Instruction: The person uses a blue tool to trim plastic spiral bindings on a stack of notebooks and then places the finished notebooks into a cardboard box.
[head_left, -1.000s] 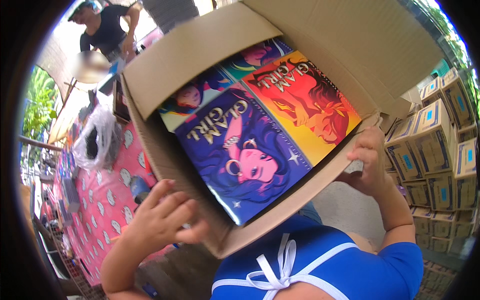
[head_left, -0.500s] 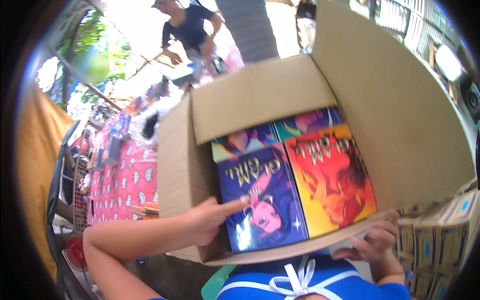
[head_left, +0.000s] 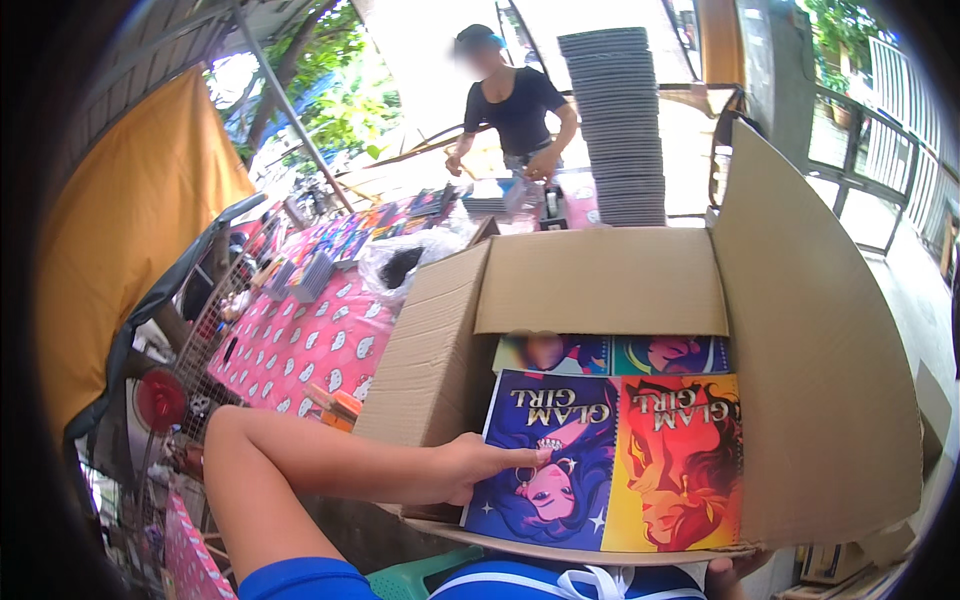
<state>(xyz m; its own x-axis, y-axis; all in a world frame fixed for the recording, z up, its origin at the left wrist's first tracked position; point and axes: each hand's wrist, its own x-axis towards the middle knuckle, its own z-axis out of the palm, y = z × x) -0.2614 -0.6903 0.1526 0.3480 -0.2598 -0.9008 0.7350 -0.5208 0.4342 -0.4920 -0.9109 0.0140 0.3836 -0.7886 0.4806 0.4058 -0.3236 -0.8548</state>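
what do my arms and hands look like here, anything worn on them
The left hand is bare, with no glove or watch visible; a short blue sleeve ends above that elbow. The little that shows of the right hand looks gloveless too.

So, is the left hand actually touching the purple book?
Touching. The head view shows the left hand at the left edge of the purple book, one digit laid across its cover.

R grip (head_left: 738,572) pt. hidden by box (head_left: 800,420), rear bks (head_left: 675,355) by flap (head_left: 600,285).
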